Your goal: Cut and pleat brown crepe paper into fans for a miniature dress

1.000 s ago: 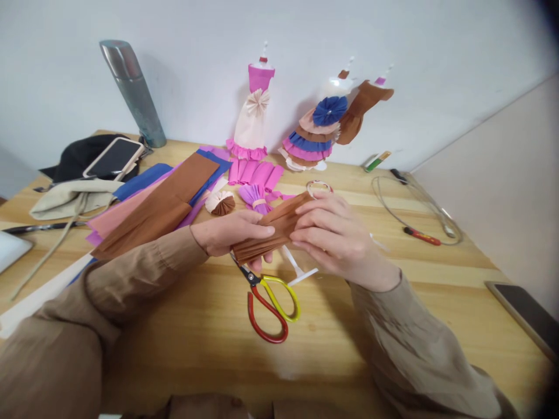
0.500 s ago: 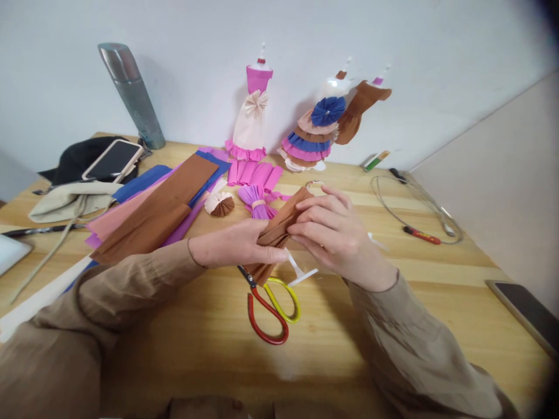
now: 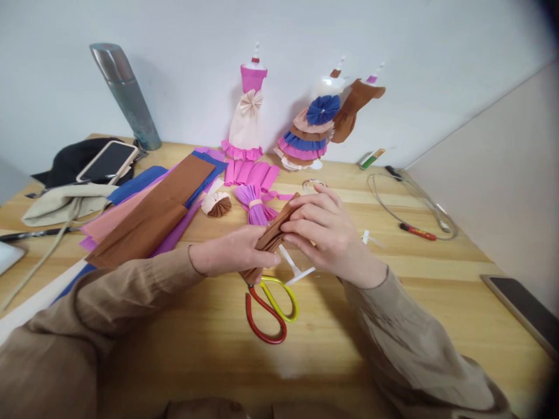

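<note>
A strip of brown crepe paper [image 3: 271,237], gathered in pleats, is held between my two hands. My left hand [image 3: 238,249] grips its lower end, thumb on top. The fingers of my right hand [image 3: 321,233] pinch its upper end. Below the paper lie scissors [image 3: 267,314] with one red and one yellow handle; their blades are hidden. A white plastic stand [image 3: 299,273] shows beneath my right hand. Behind the paper sit a tied purple paper bundle [image 3: 255,203], a pink pleated strip [image 3: 252,174] and a cream-and-brown rosette [image 3: 216,204].
Stacked coloured paper sheets [image 3: 148,212] cover the left of the table. Small dress forms in paper dresses [image 3: 247,125] stand along the wall. A flask [image 3: 131,99], a phone [image 3: 109,162], a cable [image 3: 379,201], a glue stick [image 3: 372,159] and another phone [image 3: 519,311] lie around.
The brown paper is squeezed into a narrower bunch between my hands. The whole view has shifted slightly, so things appear a little further left.
</note>
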A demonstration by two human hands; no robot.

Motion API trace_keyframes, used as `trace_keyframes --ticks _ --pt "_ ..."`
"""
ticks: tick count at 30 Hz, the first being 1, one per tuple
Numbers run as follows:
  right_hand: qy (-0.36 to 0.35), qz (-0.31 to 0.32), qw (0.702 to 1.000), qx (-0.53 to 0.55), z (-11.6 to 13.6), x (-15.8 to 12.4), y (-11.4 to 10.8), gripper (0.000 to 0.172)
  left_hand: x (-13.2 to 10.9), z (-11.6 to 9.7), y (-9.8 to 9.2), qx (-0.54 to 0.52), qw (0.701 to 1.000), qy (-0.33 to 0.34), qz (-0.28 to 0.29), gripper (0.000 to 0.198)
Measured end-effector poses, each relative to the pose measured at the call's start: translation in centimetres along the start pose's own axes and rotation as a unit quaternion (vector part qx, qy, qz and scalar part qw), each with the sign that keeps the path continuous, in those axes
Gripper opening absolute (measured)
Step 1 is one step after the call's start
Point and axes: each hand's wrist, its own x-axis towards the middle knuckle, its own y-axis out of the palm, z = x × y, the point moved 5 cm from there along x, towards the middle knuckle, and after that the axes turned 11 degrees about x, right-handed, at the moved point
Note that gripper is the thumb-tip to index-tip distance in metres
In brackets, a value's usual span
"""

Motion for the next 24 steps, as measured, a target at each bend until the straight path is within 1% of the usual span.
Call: trace_keyframes --ticks 3,5,9,11,13,15,16,17,18,19,22,24 --pt "0.004 0.001 1.0 0.007 -0.1 0.0 -0.2 0.007 -0.1 0.0 -0.1 0.003 1.0 -0.023 0.012 0.011" --pt "0.001 0.0 1.0 0.012 -0.1 0.1 -0.4 0.01 -0.1 0.0 -0.2 -0.006 0.999 -0.033 0.022 0.015" --pt "0.0 -0.001 1.0 0.012 0.0 0.2 -0.6 0.012 0.0 0.0 -0.3 -0.06 0.998 -0.03 0.022 0.026" --pt "-0.002 0.003 1.0 0.008 0.0 0.2 -0.5 0.009 0.1 0.1 -0.3 -0.068 0.997 -0.028 0.027 0.025" --pt "-0.012 0.009 1.0 0.009 0.0 0.2 -0.4 0.008 0.1 0.0 -0.3 -0.048 0.998 -0.026 0.038 0.02" --pt "-0.015 0.016 1.0 0.013 0.0 0.1 -0.2 0.01 0.1 -0.1 -0.4 -0.007 0.999 -0.016 0.05 0.019" --pt "-0.011 0.018 1.0 0.015 0.0 0.1 -0.2 0.011 0.1 -0.2 -0.6 0.021 0.999 -0.006 0.047 0.019" --pt "-0.005 0.017 1.0 0.016 0.0 0.1 -0.2 0.011 0.1 -0.4 -1.0 0.056 0.998 0.007 0.031 0.019" --pt "0.004 0.012 1.0 0.016 -0.1 0.1 -0.3 0.012 0.0 -0.6 -1.6 0.098 0.995 0.021 0.0 0.019" --pt "0.016 0.005 1.0 0.016 -0.2 0.1 -0.4 0.012 -0.2 -0.8 -2.3 0.143 0.988 0.035 -0.046 0.021" --pt "0.06 -0.022 0.997 0.033 -0.3 0.3 -0.8 0.012 -1.4 -2.2 -4.6 0.242 0.948 0.057 -0.201 0.038" --pt "0.091 -0.038 0.993 0.065 -0.2 0.4 -0.7 0.012 -2.6 -3.6 -5.2 0.274 0.924 0.068 -0.256 0.038"
